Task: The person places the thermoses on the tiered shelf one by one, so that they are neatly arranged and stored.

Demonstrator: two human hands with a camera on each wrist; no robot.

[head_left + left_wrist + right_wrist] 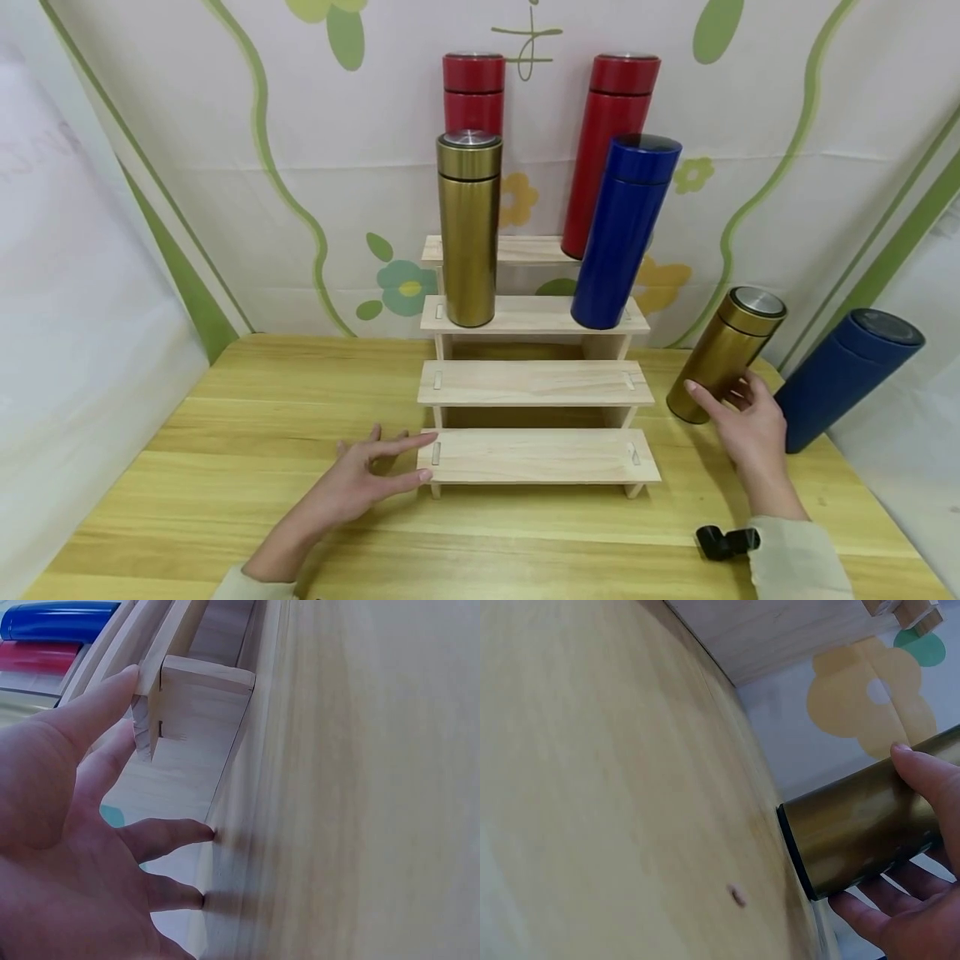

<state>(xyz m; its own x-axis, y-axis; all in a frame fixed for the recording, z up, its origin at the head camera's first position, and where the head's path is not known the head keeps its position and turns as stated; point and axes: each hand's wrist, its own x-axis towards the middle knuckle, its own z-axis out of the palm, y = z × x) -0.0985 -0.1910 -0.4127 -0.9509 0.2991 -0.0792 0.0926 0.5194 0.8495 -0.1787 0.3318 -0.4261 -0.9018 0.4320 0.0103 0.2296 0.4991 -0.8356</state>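
Observation:
My right hand point(752, 429) holds a gold thermos point(723, 358) low on its body, thumb on one side and fingers on the other. In the right wrist view the base of this gold thermos point(855, 836) is right at the tabletop. My left hand point(356, 483) is spread at the left end of the lowest step of a wooden stepped rack point(532, 456). Its thumb and forefinger are at the board's end in the left wrist view, while other fingertips point(210, 834) reach down to the table. Just right of my right hand stands a dark blue thermos point(847, 379).
Another gold thermos point(470, 233) and a glossy blue thermos point(626, 233) stand on the rack's third step. Two red thermoses stand on the top step, the left one point(474, 92) partly hidden, the right one point(607, 158) nearer the end. A small black object point(723, 543) is by my right sleeve.

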